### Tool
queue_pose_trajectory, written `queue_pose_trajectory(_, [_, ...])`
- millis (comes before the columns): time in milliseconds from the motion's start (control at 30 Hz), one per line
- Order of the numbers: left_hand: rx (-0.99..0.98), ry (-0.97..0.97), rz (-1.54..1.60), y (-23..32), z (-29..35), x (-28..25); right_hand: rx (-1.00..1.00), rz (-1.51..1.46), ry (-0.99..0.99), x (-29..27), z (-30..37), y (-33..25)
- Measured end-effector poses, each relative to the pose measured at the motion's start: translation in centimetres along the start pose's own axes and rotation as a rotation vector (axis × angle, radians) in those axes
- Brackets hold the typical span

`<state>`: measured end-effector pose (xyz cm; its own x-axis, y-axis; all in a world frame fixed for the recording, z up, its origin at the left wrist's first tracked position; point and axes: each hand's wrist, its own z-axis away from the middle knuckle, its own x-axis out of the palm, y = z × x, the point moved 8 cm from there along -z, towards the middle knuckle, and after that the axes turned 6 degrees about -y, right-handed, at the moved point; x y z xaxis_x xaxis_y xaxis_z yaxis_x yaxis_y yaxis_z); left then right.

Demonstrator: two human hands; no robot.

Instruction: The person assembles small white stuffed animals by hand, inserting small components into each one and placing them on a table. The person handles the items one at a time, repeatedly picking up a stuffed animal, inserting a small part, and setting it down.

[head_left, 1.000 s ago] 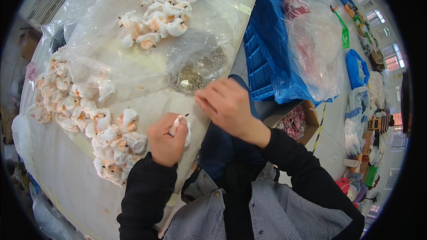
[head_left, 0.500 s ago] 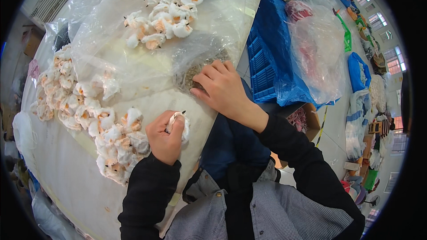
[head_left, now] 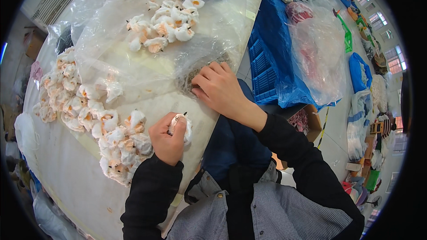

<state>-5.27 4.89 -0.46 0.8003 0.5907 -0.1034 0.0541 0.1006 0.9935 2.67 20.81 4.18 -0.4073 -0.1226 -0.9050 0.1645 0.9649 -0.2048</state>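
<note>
My left hand [head_left: 167, 139] is closed round a small white fluffy plush piece [head_left: 188, 132] with a dark pointed tip showing by the thumb. My right hand [head_left: 219, 88] reaches into the mouth of a clear plastic bag [head_left: 187, 58], fingers curled down on a heap of grey-brown fine loose material [head_left: 187, 80]. What its fingertips pinch, if anything, is hidden. Left of my left hand lies a long pile of similar white and peach plush pieces [head_left: 120, 144]. A smaller group of plush pieces [head_left: 167, 20], some with orange patches, rests farther off on the plastic.
The pale worktable [head_left: 66, 164] has a diagonal right edge beside my legs. Beyond that edge stands a blue plastic crate [head_left: 262, 66] lined with blue sheeting and holding bagged items. A cardboard box [head_left: 312, 122] with pink scraps sits below it. Clear sheeting covers the table's far part.
The view has shifted slightly. My right fingers have curled in a little more over the grey-brown material. The left hand keeps its hold on the plush piece.
</note>
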Motion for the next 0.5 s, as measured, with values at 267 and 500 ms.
queue_pose_trajectory(267, [0.017,0.005,0.05,0.6,0.1,0.0,0.001,-0.036,0.039,0.0,-0.2,-0.8])
queue_pose_trajectory(500, [0.011,-0.01,0.046,0.0,-0.1,0.0,0.063,-0.274,0.199,-2.4,0.7,0.4])
